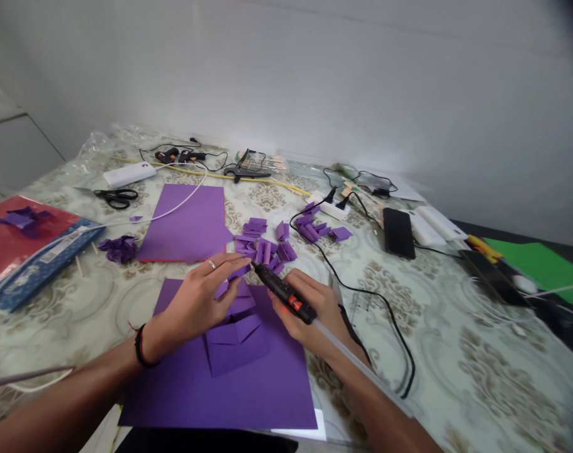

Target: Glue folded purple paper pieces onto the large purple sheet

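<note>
Meanwhile right hand (309, 308) grips glue gun (283, 292), left hand (201, 302) pinches purple paper (241, 272) beside loose folded pieces (267, 248)

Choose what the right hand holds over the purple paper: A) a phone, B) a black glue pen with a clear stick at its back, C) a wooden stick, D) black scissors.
B: the right hand grips a black glue pen, its tip at the folded purple piece under the left hand.

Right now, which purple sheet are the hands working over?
The near purple sheet, at the table's front edge. The left hand and the right hand, holding the glue pen, sit over it. The far purple sheet lies untouched beyond them.
</note>
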`<state>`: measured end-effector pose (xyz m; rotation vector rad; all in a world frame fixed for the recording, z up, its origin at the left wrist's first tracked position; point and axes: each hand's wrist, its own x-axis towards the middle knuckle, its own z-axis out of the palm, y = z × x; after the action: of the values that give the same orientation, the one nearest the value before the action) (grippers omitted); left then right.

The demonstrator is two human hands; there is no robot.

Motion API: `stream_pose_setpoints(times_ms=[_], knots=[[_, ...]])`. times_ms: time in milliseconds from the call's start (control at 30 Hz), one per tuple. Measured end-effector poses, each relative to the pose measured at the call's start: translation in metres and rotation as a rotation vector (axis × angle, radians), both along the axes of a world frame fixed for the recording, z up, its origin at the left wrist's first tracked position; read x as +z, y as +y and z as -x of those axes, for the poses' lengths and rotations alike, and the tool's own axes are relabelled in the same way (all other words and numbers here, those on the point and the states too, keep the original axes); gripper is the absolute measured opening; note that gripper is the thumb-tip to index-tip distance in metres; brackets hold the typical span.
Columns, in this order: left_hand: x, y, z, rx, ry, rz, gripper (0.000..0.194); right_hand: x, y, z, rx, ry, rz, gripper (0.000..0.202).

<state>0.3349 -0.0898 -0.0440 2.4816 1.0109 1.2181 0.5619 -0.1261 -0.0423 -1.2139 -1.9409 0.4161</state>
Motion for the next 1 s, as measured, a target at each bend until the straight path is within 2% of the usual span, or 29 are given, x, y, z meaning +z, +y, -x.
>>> stream_pose_setpoints(times_ms=[100, 200, 333, 433, 567, 700, 1000], knots=[[0.002, 0.0, 0.0, 0.002, -0.031, 0.098, 0.033, 0.001, 0.001, 0.001, -0.058, 0.004, -0.01, 0.027], [0.006, 0.0, 0.002, -0.047, -0.153, 0.344, 0.032, 0.003, 0.003, -0.002, -0.136, 0.071, 0.034, 0.03], [0.01, -0.002, 0.003, -0.23, -0.401, 0.776, 0.037, -0.002, 0.007, -0.009, -0.206, 0.278, 0.316, 0.029], [0.013, -0.003, 0.001, -0.298, -0.443, 0.954, 0.042, -0.014, 0.009, -0.011, -0.109, 0.486, 0.485, 0.038], [0.013, -0.005, -0.002, -0.355, -0.491, 1.03, 0.044, -0.026, 0.009, -0.009, 0.006, 0.662, 0.534, 0.03], [0.01, -0.007, -0.003, -0.367, -0.519, 1.023, 0.04, -0.025, 0.008, -0.005, 0.065, 0.73, 0.508, 0.021], [0.01, -0.01, -0.004, -0.357, -0.542, 1.066, 0.025, -0.026, 0.007, -0.006, 0.063, 0.642, 0.498, 0.023]])
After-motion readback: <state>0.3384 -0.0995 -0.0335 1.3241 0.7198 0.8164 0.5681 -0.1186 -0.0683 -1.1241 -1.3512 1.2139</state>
